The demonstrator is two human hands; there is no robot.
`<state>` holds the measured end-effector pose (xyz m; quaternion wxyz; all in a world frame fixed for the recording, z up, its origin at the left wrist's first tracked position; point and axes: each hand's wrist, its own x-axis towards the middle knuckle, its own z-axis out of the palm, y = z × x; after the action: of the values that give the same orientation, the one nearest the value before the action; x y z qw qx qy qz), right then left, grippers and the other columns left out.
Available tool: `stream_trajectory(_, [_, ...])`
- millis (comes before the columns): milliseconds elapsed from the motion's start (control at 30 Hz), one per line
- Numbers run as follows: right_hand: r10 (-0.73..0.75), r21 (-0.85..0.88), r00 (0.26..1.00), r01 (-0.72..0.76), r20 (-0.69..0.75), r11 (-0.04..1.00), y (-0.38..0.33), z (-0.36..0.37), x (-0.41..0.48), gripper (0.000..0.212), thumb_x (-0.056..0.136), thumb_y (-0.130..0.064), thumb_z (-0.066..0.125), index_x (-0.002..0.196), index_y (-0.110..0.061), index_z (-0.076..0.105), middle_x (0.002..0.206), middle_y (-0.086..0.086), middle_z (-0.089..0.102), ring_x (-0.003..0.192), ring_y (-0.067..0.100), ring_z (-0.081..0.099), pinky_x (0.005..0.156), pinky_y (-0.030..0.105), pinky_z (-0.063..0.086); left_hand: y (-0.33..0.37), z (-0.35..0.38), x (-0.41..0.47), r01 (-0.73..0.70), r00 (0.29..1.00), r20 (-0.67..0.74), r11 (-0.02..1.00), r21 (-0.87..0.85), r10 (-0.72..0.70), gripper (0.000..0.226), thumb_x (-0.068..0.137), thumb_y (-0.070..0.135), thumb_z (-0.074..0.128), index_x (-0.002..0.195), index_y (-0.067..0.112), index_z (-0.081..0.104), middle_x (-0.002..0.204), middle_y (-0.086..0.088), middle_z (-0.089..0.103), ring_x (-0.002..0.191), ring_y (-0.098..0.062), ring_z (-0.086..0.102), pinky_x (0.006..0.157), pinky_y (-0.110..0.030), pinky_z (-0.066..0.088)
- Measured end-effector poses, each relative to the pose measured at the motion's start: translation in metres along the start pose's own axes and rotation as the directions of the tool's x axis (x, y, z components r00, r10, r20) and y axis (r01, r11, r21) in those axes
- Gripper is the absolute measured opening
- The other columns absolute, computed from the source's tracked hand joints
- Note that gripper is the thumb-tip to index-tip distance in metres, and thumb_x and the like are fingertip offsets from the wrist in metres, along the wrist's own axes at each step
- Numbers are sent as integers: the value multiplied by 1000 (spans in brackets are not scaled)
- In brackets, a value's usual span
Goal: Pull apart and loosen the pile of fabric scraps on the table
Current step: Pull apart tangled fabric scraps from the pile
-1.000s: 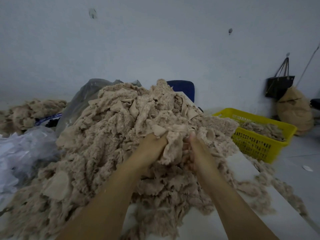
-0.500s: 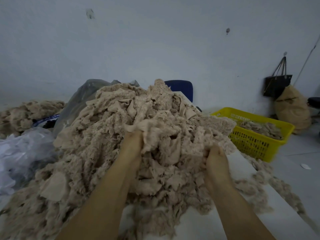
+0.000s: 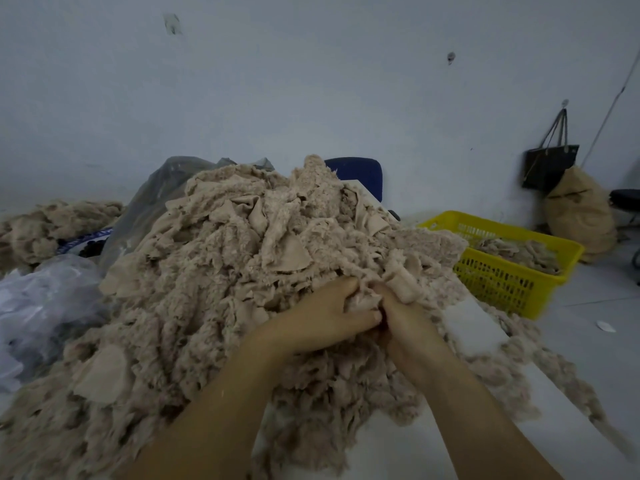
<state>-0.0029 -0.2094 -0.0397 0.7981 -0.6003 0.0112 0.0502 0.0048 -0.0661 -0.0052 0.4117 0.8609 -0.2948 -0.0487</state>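
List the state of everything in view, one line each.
pile of fabric scraps: heaped high on the table
left hand: grips scraps at its front
right hand: grips scraps, beside left hand
yellow basket: partly filled with scraps
black bag: hanging on the wall

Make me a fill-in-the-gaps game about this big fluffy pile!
1. The pile of fabric scraps is gripped by ____ hands, the left hand and the right hand.
2. The basket is coloured ____.
3. The hanging bag is coloured ____.
Missing words: two, yellow, black.
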Motion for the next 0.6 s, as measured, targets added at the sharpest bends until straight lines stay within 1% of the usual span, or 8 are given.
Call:
stream_trajectory(67, [1,58,1000,-1,-6,998,-7,-11,0,31,101,-21,50,86,-23,78,88,9,73,68,16,69,58,28,52,-8,-3,-5,67,998,18,996,-53,-66,21,94,51,56,115,53,51,116,29,51,95,15,55,73,-5,42])
stream_trajectory(133, [-91,300,987,127,-131,946,-20,-31,8,25,100,-23,53,92,-18,76,89,11,67,66,12,65,54,25,53,-17,-2,-10,130,991,22,991,23,-131,43,94,54,53,136,49,43,131,29,39,110,15,43,86,-4,35])
stream_trajectory(200, [-115,548,970,216,-213,808,-34,-46,17,53,93,-44,58,126,-2,58,117,11,59,101,18,65,80,29,58,-25,4,-12,187,981,10,962,198,-192,56,96,50,53,147,32,37,143,15,34,123,-2,39,98,-19,35])
stream_trajectory(233, [-101,532,970,207,-221,821,-35,-48,19,64,90,-52,57,131,-2,51,123,9,55,113,22,61,89,31,56,-30,8,-12,189,982,-26,945,266,-189,56,97,46,53,148,29,38,145,11,34,125,-7,39,101,-22,35])
stream_trajectory(333, [-105,-49,984,99,-143,994,-11,-29,19,32,94,-45,58,107,-16,65,102,-1,68,98,18,69,88,35,57,-42,17,-10,203,934,-343,940,274,-101,37,99,32,54,134,21,54,131,7,44,118,-11,46,98,-22,39])
stream_trajectory(433, [-157,-536,987,121,-22,836,20,-8,17,18,95,-42,55,94,-30,69,92,-9,71,91,9,66,84,27,54,-48,17,-8,336,760,-636,920,204,-137,32,94,34,57,123,20,56,124,2,45,112,-16,48,90,-27,44])
stream_trajectory(500, [-159,-660,987,141,33,737,31,-3,18,14,96,-41,52,89,-37,64,90,-18,65,82,-6,60,65,7,42,-54,15,-5,492,750,-588,850,187,-304,44,91,41,59,127,18,51,129,-1,45,120,-20,45,94,-32,44])
stream_trajectory(600, [-120,-676,992,64,-36,734,37,0,22,16,98,-43,47,96,-33,59,91,-16,60,80,-5,55,59,12,37,-57,12,-2,487,784,-501,864,130,-367,25,94,37,57,88,13,58,89,-2,58,87,-18,56,74,-25,47])
